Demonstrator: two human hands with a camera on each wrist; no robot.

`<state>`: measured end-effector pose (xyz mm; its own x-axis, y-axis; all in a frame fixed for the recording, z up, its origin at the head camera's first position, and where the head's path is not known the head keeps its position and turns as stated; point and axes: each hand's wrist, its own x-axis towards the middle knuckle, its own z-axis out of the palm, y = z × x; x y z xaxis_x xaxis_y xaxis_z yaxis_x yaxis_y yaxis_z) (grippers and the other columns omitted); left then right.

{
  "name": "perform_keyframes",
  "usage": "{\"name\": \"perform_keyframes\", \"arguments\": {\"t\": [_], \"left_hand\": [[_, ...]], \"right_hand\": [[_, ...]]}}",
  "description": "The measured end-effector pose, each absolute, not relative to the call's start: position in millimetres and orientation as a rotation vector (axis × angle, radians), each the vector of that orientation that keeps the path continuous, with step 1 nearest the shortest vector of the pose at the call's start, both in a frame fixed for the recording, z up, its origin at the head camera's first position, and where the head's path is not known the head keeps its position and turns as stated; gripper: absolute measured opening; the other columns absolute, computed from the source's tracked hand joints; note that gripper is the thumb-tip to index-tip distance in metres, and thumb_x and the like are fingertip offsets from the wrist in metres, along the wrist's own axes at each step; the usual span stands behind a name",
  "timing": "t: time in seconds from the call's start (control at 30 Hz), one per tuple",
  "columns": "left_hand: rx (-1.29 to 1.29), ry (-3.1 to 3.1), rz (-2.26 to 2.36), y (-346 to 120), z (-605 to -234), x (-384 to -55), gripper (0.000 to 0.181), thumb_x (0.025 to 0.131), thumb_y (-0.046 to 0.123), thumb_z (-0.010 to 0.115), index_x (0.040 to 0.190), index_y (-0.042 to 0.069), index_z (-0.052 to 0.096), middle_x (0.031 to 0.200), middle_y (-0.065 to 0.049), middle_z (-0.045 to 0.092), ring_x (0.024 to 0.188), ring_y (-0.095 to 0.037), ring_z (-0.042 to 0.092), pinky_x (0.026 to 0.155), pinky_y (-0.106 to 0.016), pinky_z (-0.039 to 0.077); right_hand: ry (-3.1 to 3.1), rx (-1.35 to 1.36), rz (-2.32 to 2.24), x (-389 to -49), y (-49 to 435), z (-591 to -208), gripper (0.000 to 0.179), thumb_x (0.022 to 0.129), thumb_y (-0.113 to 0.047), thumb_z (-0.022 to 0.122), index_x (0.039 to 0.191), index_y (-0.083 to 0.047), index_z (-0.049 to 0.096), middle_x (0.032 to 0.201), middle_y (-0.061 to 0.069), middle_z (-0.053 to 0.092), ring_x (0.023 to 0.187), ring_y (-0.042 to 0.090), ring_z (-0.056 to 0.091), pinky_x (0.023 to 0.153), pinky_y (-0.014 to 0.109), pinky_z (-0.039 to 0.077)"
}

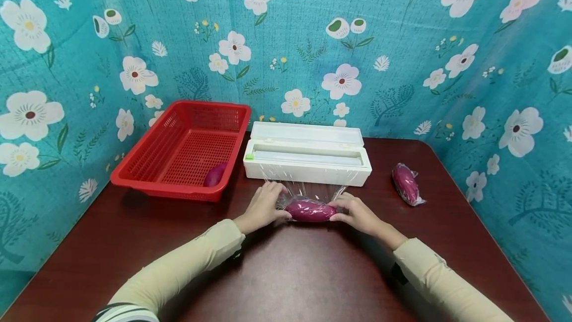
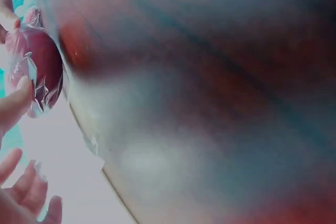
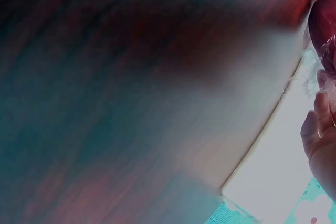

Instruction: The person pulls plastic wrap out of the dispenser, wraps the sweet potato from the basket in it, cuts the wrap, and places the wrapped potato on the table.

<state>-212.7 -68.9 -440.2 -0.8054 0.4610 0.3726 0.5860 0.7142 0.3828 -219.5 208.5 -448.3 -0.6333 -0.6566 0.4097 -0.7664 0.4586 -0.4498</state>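
A purple sweet potato (image 1: 310,210) lies crosswise on the table in front of the cling film box (image 1: 308,170), with clear cling film (image 1: 308,190) over it. That film is one sheet running back to the box. My left hand (image 1: 263,204) holds the left end of the sweet potato, thumb low at its tip and other fingers spread over the film. At the right end my right hand (image 1: 359,212) pinches the tip between thumb and fingers. The left wrist view shows the shiny, wrinkled film on the sweet potato (image 2: 44,61); the right wrist view cuts it off at the edge.
At the left back stands a red plastic basket (image 1: 178,190) with another purple sweet potato (image 1: 215,175) inside. A film-wrapped sweet potato (image 1: 406,184) lies on the table at the right. The box's lid (image 1: 308,133) is up, and a floral curtain (image 1: 286,63) hangs behind the table.
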Motion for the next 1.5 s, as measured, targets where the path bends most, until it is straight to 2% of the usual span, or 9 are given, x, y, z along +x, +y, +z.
{"name": "perform_keyframes", "arguments": {"t": [0.2, 0.33, 0.5, 0.73, 0.83, 1.03, 1.23, 1.4, 1.5], "left_hand": [[-1.124, -2.516, -0.77, -67, -441, -213, 0.045, 0.071, 0.012, 0.074, 0.112, 0.004, 0.059, 0.106, -0.006, 0.059, 0.099, -0.019, 0.052, 0.086, -0.033, 0.04], [-1.219, -2.606, -0.817, -67, -444, -214, 0.047, 0.077, 0.012, 0.07, 0.119, 0.002, 0.055, 0.11, -0.009, 0.058, 0.104, -0.019, 0.052, 0.089, -0.03, 0.04], [-1.199, -2.717, -0.892, -65, -444, -217, 0.062, 0.069, 0.014, 0.076, 0.121, -0.005, 0.049, 0.114, -0.013, 0.055, 0.107, -0.024, 0.049, 0.093, -0.033, 0.036], [-1.133, -2.687, -0.891, -61, -443, -220, 0.04, 0.076, 0.009, 0.068, 0.111, -0.005, 0.054, 0.105, -0.015, 0.059, 0.1, -0.025, 0.055, 0.088, -0.032, 0.041], [-1.094, -2.665, -0.93, -61, -444, -222, 0.034, 0.078, 0.007, 0.066, 0.107, -0.006, 0.055, 0.101, -0.015, 0.061, 0.096, -0.024, 0.058, 0.084, -0.032, 0.043], [-0.988, -2.696, -1.007, -60, -445, -229, 0.027, 0.081, 0.007, 0.063, 0.105, -0.004, 0.059, 0.097, -0.013, 0.064, 0.091, -0.021, 0.06, 0.08, -0.031, 0.045], [-0.945, -2.731, -1.087, -59, -446, -229, 0.038, 0.089, 0.013, 0.053, 0.121, -0.008, 0.047, 0.111, -0.019, 0.058, 0.102, -0.027, 0.055, 0.088, -0.036, 0.041], [-1.033, -2.694, -1.051, -61, -447, -230, 0.059, 0.077, 0.02, 0.07, 0.123, -0.005, 0.042, 0.113, -0.015, 0.054, 0.105, -0.025, 0.052, 0.091, -0.035, 0.038], [-1.054, -2.639, -0.916, -62, -447, -234, 0.057, 0.071, 0.017, 0.074, 0.118, -0.004, 0.049, 0.109, -0.013, 0.053, 0.101, -0.024, 0.051, 0.091, -0.034, 0.038]], "right_hand": [[-2.46, 1.277, 0.795, -223, 208, -451, 0.026, 0.066, -0.016, 0.076, 0.088, -0.003, 0.069, 0.083, 0.001, 0.062, 0.082, 0.016, 0.046, 0.072, 0.031, 0.038], [-2.494, 1.249, 0.855, -223, 209, -451, 0.024, 0.068, -0.013, 0.075, 0.088, -0.003, 0.069, 0.081, 0.0, 0.063, 0.08, 0.014, 0.047, 0.07, 0.028, 0.039], [-2.528, 1.223, 0.905, -225, 210, -448, 0.027, 0.069, -0.007, 0.073, 0.094, 0.004, 0.068, 0.079, 0.004, 0.064, 0.077, 0.014, 0.05, 0.067, 0.027, 0.041], [-2.573, 1.139, 1.018, -224, 207, -448, 0.036, 0.074, -0.007, 0.071, 0.107, 0.002, 0.06, 0.084, 0.006, 0.061, 0.075, 0.016, 0.055, 0.065, 0.03, 0.045], [-2.593, 1.094, 1.052, -222, 206, -449, 0.033, 0.074, -0.01, 0.071, 0.105, -0.003, 0.061, 0.083, 0.002, 0.06, 0.075, 0.016, 0.051, 0.065, 0.029, 0.042], [-2.568, 1.044, 1.022, -225, 203, -451, 0.044, 0.064, -0.014, 0.079, 0.103, -0.002, 0.062, 0.082, 0.0, 0.054, 0.071, 0.011, 0.041, 0.059, 0.026, 0.038], [-2.493, 1.043, 0.927, -234, 200, -450, 0.032, 0.065, -0.008, 0.074, 0.094, 0.0, 0.064, 0.069, -0.002, 0.049, 0.065, 0.011, 0.038, 0.055, 0.026, 0.035], [-2.544, 1.079, 0.888, -240, 199, -444, 0.024, 0.07, -0.008, 0.07, 0.092, -0.001, 0.064, 0.07, -0.004, 0.055, 0.068, 0.014, 0.044, 0.061, 0.03, 0.037], [-2.58, 1.111, 0.881, -243, 199, -440, 0.018, 0.074, -0.007, 0.067, 0.091, 0.0, 0.063, 0.07, -0.003, 0.056, 0.071, 0.016, 0.047, 0.065, 0.032, 0.039]]}}
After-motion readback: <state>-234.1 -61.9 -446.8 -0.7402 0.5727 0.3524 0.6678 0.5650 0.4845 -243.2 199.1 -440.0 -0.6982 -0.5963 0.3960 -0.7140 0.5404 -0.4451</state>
